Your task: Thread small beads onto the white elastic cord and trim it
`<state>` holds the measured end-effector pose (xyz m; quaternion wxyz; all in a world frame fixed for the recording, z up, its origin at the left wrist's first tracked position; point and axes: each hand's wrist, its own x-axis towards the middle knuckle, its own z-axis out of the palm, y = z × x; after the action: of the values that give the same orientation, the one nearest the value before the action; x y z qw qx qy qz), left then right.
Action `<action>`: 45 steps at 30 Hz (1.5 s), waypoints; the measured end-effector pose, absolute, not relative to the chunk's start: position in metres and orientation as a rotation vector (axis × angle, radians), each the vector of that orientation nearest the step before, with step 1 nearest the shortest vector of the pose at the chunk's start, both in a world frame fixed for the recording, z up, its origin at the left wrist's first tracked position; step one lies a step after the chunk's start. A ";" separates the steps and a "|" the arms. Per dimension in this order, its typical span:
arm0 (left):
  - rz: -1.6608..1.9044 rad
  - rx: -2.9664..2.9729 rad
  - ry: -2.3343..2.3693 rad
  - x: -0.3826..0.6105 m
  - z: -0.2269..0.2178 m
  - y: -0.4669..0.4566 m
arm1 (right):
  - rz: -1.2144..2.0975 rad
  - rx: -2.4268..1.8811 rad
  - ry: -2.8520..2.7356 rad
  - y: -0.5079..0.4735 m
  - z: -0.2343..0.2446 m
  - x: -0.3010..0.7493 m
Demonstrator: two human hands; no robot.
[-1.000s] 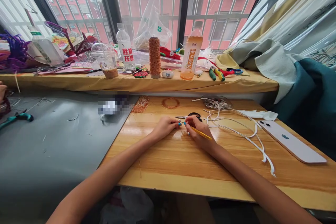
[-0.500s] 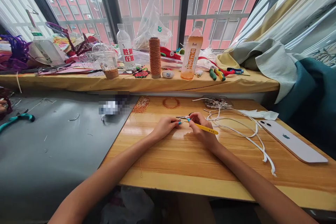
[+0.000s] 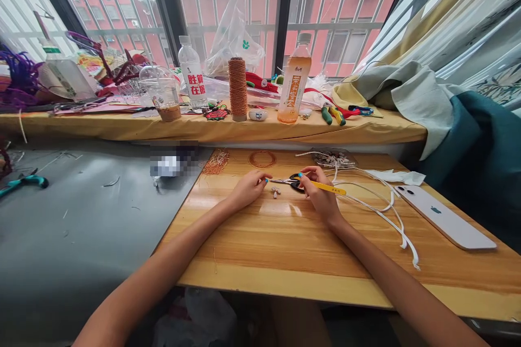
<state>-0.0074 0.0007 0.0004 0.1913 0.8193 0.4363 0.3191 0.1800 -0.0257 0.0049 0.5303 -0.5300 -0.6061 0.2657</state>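
My right hand is closed on yellow tweezers, which lie across the fingers. Just left of those fingers are small scissors with black handles, their blades pointing left. My left hand rests at the table with loosely stretched fingers and nothing visible in them; the fingertips are near the scissors' tips. Between the hands, a small beaded piece with pale, shiny beads lies on the wooden board.
Behind the hands lie a coil of copper-coloured wire, cut wire pieces and a bead tray. White cords and a phone are at right. A thread spool and bottles stand on the ledge.
My left hand has let go of the beaded piece, which now lies on the board, and drawn slightly left. My right hand has moved a little right with the tweezers, uncovering the scissors' handles.
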 end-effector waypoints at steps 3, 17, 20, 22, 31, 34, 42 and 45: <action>0.838 2.500 1.100 -0.011 -0.001 0.002 | 0.641 -1.251 -1.451 -0.026 0.007 0.181; 0.694 2.620 1.080 -0.007 -0.003 0.000 | 0.290 -1.284 -2.185 -0.031 0.002 0.177; 0.689 2.633 1.045 -0.007 -0.003 -0.001 | 0.167 -1.305 -2.375 -0.032 0.002 0.181; 0.697 2.636 1.014 -0.007 -0.003 -0.001 | 0.118 -1.336 -2.401 -0.033 0.002 0.182; 0.724 2.481 1.032 -0.005 0.001 -0.004 | 0.021 -1.404 -2.371 -0.036 -0.001 0.177; 0.658 2.402 1.022 -0.005 0.005 -0.005 | -0.012 -1.424 -2.364 -0.034 -0.004 0.178; 0.705 2.474 0.980 -0.006 -0.003 0.002 | 0.000 -1.376 -2.359 -0.030 -0.007 0.179; 0.714 2.442 0.926 -0.007 -0.003 0.003 | -0.003 -1.316 -2.334 -0.032 -0.004 0.179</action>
<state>-0.0066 0.0029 -0.0031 0.2155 0.8807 0.3340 0.2577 0.1787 -0.0324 -0.0042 0.2288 -0.4782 -0.8479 -0.0009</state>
